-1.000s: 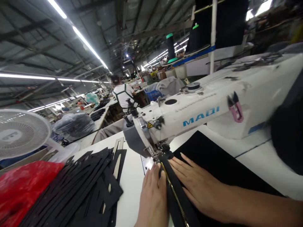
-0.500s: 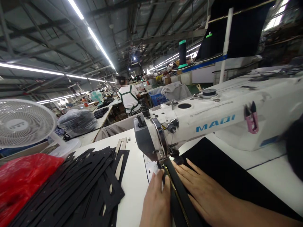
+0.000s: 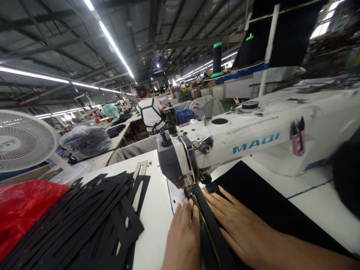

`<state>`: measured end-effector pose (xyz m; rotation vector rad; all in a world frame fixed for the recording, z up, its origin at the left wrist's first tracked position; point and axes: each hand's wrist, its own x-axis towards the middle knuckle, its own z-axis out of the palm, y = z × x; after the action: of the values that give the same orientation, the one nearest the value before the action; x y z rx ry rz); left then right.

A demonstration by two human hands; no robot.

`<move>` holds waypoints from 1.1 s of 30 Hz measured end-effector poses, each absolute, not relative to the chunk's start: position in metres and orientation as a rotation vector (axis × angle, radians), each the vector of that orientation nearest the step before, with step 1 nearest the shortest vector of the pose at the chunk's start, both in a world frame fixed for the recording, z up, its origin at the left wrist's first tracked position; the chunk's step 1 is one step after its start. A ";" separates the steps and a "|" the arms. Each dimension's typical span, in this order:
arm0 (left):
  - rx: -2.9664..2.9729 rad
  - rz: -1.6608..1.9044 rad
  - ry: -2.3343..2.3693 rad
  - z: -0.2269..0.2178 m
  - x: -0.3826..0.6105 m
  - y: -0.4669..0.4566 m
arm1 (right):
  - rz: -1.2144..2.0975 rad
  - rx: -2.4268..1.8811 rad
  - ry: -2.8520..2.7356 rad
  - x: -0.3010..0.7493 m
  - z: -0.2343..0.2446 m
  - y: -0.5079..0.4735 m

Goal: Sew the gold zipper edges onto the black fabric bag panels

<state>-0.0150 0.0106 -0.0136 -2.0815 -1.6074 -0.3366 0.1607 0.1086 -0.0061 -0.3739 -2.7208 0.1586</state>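
Pressing flat, open: left hand [image 3: 182, 240] | right hand [image 3: 236, 227] | zipper strip [image 3: 210, 230] between them

my bare left hand [image 3: 182, 240]: slim fingers, short rounded plain nails, wrist cut by the lower edge | my bare right hand [image 3: 236, 228]: long slim fingers, plain nails slightly past the tips | my right forearm [image 3: 303, 255]: bare, uncovered up to the picture's edge
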 end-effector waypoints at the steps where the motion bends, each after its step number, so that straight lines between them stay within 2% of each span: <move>1: -2.085 -0.324 -1.616 -0.013 -0.014 0.010 | 0.170 -0.379 -2.733 0.161 -0.005 0.109; 6: -2.127 -0.274 -1.666 -0.014 -0.010 0.009 | 0.205 -0.369 -2.739 0.161 -0.005 0.111; 11: -2.024 -0.455 -1.696 -0.022 -0.007 0.012 | 0.158 -0.332 -2.723 0.161 -0.008 0.113; 22: -2.155 -0.351 -1.759 -0.008 -0.006 0.009 | 0.052 -0.337 -2.741 0.160 -0.010 0.110; 33: -2.192 -0.475 -1.765 -0.008 -0.008 0.013 | 0.214 -0.381 -2.751 0.160 -0.007 0.112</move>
<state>-0.0077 0.0134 -0.0075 -2.1920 -1.7650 -0.4749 0.1599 0.1121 -0.0074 -0.3805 -2.7514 0.2138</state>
